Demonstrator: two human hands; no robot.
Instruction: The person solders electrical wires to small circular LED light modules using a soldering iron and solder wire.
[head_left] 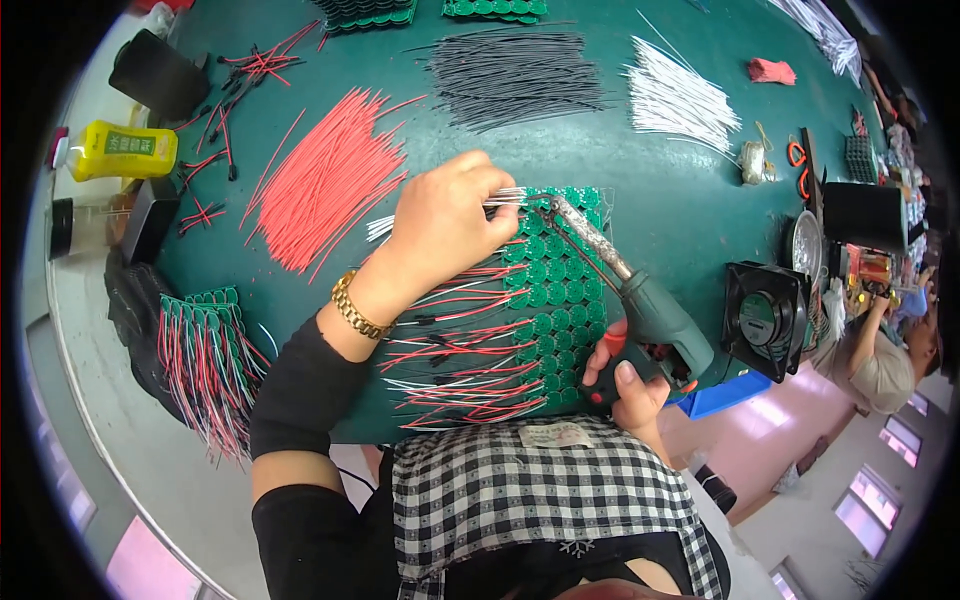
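Observation:
My left hand (450, 215) pinches a small bundle of white wires (510, 197) at the top edge of a green panel of round circuit boards (560, 290). In my right hand (638, 393) is a dark green soldering gun (665, 320) with a red trigger. Its tip meets the panel's upper part, close to the fingers of my left hand; the exact contact is too small to make out. Red, white and black wires (465, 370) stick out leftward from the panel's left side. Loose ends of the held wires show left of my left hand.
Piles of red wires (330, 180), black wires (515, 80) and white wires (685, 95) lie beyond my hands. A wired board panel (210, 330) hangs at the left edge. On the right stand a black fan (765, 318), orange-handled scissors (797, 165) and a blue tray (722, 396).

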